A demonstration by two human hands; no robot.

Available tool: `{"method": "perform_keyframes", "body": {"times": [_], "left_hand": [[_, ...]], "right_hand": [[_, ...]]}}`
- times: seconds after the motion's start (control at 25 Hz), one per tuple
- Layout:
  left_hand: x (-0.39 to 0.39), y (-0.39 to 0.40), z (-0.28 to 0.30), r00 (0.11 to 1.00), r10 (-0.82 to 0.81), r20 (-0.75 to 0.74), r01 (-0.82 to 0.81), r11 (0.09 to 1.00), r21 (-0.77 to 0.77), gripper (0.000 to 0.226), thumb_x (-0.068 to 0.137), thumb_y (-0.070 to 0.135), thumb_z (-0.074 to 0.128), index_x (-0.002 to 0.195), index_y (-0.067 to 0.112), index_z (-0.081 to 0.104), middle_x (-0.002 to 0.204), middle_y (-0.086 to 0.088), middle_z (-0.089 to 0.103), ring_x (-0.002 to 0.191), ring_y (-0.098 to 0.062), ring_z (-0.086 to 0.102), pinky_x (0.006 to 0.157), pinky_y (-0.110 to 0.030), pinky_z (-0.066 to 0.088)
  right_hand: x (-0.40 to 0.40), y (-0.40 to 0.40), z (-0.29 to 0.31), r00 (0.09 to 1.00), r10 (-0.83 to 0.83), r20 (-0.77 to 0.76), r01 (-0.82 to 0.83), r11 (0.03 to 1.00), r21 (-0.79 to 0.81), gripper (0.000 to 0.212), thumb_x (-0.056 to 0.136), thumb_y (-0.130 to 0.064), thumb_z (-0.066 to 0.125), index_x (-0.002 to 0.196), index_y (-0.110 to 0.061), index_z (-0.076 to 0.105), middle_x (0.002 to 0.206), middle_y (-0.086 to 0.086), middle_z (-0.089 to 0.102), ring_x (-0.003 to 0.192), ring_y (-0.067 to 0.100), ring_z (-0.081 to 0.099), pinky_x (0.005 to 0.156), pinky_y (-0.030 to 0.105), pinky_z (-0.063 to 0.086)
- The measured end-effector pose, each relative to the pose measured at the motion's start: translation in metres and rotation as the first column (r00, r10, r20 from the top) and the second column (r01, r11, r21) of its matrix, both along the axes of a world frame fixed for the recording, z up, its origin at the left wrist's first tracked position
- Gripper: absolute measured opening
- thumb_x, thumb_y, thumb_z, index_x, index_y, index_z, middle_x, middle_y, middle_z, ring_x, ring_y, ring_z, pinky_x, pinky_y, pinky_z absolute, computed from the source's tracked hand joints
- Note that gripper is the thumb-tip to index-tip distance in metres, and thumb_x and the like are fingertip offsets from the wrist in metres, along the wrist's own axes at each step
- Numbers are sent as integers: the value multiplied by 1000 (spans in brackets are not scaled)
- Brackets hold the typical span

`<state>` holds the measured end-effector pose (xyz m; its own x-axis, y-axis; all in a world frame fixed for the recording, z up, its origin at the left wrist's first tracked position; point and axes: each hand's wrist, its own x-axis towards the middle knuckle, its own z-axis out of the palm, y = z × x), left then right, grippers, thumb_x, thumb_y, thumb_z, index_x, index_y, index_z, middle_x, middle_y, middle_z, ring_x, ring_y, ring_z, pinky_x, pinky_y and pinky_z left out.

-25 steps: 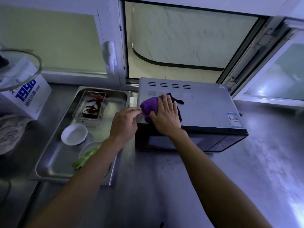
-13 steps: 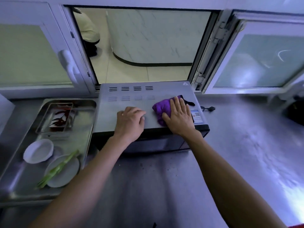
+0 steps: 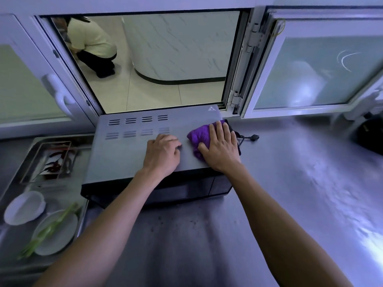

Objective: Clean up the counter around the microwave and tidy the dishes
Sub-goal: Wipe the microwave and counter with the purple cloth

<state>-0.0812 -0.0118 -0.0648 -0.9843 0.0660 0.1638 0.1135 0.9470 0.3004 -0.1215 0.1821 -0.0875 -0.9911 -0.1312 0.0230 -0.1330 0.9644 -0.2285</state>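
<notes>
The crumpled purple cloth (image 3: 202,136) is pressed by flat right-hand fingers (image 3: 219,129) at the grey metal microwave (image 3: 132,150) edge; the left hand (image 3: 162,154) rests curled, holding nothing. Overshoot could drop the cloth.

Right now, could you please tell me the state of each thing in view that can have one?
Grey metal microwave: door closed, unplugged.
Purple cloth: bunched, pressed flat on the microwave top.
Right hand: flat on the cloth.
Left hand: resting on the microwave top.
White-framed window: swung open.
</notes>
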Motion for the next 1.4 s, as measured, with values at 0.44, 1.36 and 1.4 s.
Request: {"method": "perform_keyframes", "body": {"times": [0.44, 1.36, 1.4], "left_hand": [[28, -93, 6, 998, 46, -36, -45, 999, 24, 25, 88, 4, 57, 104, 14, 75, 112, 1, 70, 111, -25, 57, 93, -48, 46], [101, -261, -4, 967, 181, -180, -136, 963, 233, 21, 81, -1, 55, 85, 13, 69, 99, -2, 67, 92, -26, 61, 77, -43, 52], [100, -260, -3, 965, 181, -192, -132, 960, 246, 20, 80, -2, 55, 83, 13, 67, 98, -2, 65, 91, -25, 60, 76, -42, 52]], "right_hand": [[-27, -77, 4, 995, 79, 57, -80, 996, 28, 87, 85, -71, 23, 158, -25, 9, 167, 8, -4, 152, 28, -12, 122, 54, -5], [71, -282, -4, 939, 343, 18, -343, 939, -15, 85, 88, -74, 23, 157, -30, 2, 167, 5, -7, 152, 24, -15, 122, 49, -7], [75, -277, -4, 943, 331, 17, -331, 943, -17, 85, 88, -75, 22, 157, -31, 2, 167, 4, -7, 152, 23, -15, 122, 48, -7]]}}
